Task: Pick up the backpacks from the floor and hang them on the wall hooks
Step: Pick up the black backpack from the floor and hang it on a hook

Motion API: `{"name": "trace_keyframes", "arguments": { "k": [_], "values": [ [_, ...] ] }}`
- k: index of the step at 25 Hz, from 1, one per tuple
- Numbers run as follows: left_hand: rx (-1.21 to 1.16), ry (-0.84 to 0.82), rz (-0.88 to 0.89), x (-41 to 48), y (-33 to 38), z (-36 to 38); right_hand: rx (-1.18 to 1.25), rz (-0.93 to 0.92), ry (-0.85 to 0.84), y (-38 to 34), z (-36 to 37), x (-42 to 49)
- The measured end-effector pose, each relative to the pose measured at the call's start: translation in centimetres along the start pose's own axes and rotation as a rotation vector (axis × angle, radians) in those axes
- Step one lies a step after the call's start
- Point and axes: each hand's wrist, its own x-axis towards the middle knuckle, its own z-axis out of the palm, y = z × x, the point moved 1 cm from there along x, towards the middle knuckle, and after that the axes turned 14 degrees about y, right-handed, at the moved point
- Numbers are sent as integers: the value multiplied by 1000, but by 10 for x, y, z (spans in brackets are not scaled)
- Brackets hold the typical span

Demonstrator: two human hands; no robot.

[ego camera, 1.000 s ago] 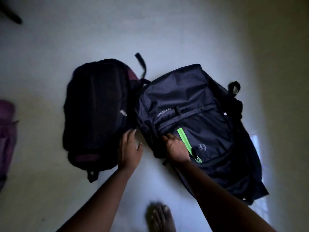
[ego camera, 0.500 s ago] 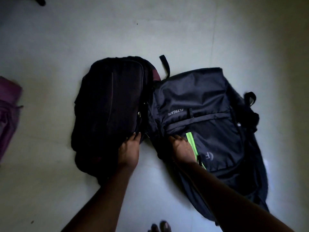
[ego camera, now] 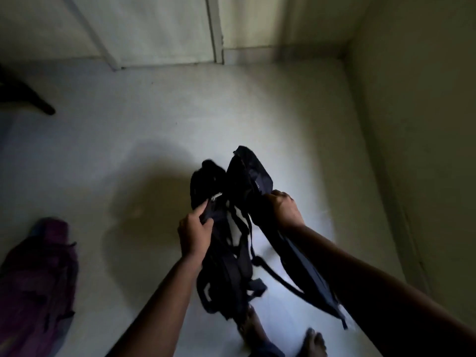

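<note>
A: Where are the hands?

B: Both are in the lower middle of the frame, apart from each other. The left hand (ego camera: 195,234) is closed around the top of a black backpack (ego camera: 221,253), thumb and fingers pinching the fabric near a zip pull. The right hand (ego camera: 282,210) is fisted on the edge of a navy backpack (ego camera: 253,181), knuckles up.

A: Are the bags on the floor?

B: Both are held up off the pale floor (ego camera: 180,119) and hang side by side, touching, with loose straps dangling between them. The navy one trails down under the right forearm toward the lower right (motion blur smears its lower end).

A: How many bags in all?

B: Three. The two in hand, and a purple backpack (ego camera: 38,279) lying on the floor at the lower left edge, well apart from the others.

A: Room to move?

B: The floor ahead is open up to the far wall along the top of the frame, where a door (ego camera: 159,27) and its frame stand. A side wall (ego camera: 425,124) runs down the right, near the navy bag. A dark leg of some furniture (ego camera: 38,104) pokes in at the upper left.

A: And the arms?

B: Both forearms reach forward from the bottom corners, converging upward. Two bare feet (ego camera: 313,342) show at the bottom edge, just beneath the bags.
</note>
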Motion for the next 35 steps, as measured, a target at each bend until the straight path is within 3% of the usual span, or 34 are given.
{"name": "trace_keyframes", "arguments": {
  "k": [4,8,15,19,22,26,28,31,33,35],
  "values": [
    [-118,-46,-64,-16,102,-18,53,123,92,-13,-92,2],
    [-217,-173,-76,-20,205,8,18,242,185,24,-168,17],
    [-295,-237,-289,7,312,86,-22,409,250,106,-229,90],
    [-352,-281,-374,34,351,123,83,473,171,128,-258,112],
    [-375,-331,-439,55,372,142,137,502,9,118,-272,120],
    [-392,-406,-541,84,392,154,371,582,-45,94,-282,119],
    [-413,-489,-618,102,401,153,313,562,-64,82,-282,120],
    [-396,-734,-674,131,416,141,19,605,98,55,-275,134],
    [-420,-907,-601,142,425,120,14,746,199,39,-270,149],
    [-251,-1029,-379,144,425,92,100,839,238,21,-266,168]
  ]
}}
